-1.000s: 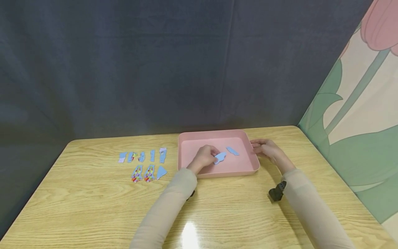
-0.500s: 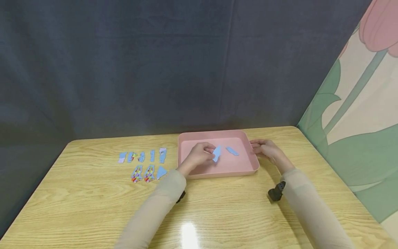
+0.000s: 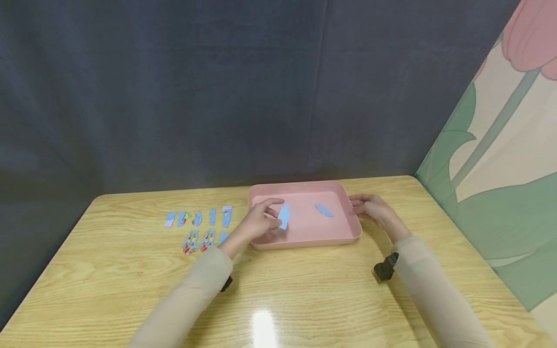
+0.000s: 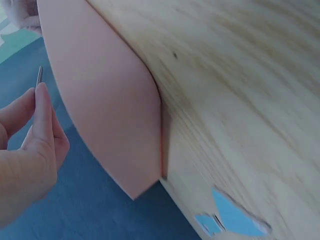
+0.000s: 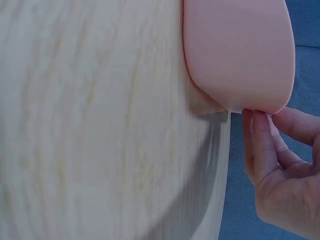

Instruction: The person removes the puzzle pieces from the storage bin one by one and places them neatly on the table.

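Note:
My left hand (image 3: 256,222) pinches a flat light-blue puzzle piece (image 3: 284,216) between thumb and fingertips, over the left part of the pink tray (image 3: 311,240). In the left wrist view the piece (image 4: 40,75) shows edge-on as a thin strip. A second blue puzzle piece (image 3: 324,210) lies on the tray floor at the right. My right hand (image 3: 374,209) touches the tray's right end from outside. Seen from the right wrist, that hand (image 5: 287,175) has nearly straight fingers against the outer wall, with the thumb at the rim.
Left of the tray, two rows of puzzle pieces lie on the wooden table (image 3: 130,275). The back row includes a narrow blue piece (image 3: 212,217); a multicoloured piece (image 3: 190,242) is in front. A dark curtain (image 3: 209,96) hangs behind, a flower-patterned cloth (image 3: 505,193) on the right.
My left hand has lifted the blue puzzle piece from the tray floor and carried it left, turning it more upright. The right hand stays at the tray's end.

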`<state>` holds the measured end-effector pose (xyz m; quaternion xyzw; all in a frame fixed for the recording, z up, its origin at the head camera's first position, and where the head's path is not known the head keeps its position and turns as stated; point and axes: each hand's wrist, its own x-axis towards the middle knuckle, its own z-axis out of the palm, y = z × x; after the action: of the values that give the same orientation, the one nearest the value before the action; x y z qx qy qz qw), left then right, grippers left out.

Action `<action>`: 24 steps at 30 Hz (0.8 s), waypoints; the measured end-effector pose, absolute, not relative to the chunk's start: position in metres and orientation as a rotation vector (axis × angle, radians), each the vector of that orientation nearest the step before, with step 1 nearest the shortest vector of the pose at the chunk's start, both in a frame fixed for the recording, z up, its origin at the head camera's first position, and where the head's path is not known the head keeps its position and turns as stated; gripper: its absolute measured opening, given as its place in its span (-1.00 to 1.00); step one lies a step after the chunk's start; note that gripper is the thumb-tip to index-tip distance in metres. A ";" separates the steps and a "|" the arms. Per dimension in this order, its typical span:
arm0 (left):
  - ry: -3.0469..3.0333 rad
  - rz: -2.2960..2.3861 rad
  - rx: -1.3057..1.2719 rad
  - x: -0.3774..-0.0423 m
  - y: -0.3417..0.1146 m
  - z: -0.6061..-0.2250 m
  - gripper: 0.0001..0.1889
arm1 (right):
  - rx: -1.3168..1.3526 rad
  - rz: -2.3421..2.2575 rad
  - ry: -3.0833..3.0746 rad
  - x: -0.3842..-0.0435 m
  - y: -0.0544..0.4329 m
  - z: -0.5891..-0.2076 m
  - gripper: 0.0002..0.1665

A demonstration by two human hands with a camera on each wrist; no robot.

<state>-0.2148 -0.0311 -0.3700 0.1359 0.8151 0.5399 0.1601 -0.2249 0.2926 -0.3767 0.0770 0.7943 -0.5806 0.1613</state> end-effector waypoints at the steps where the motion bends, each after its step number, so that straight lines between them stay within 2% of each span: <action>1: 2.324 1.543 0.392 -0.215 -0.035 -0.369 -0.40 | 0.220 -1.656 2.268 -0.225 0.292 -0.377 -0.31; 24: 2.252 1.617 0.335 -0.209 -0.123 -0.357 -0.35 | 0.232 -1.664 2.265 -0.223 0.293 -0.379 -0.31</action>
<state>-0.2091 -0.1232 -0.3568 0.1183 0.7940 0.5704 0.1737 -0.2229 0.2933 -0.3787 0.0812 0.7929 -0.5824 0.1599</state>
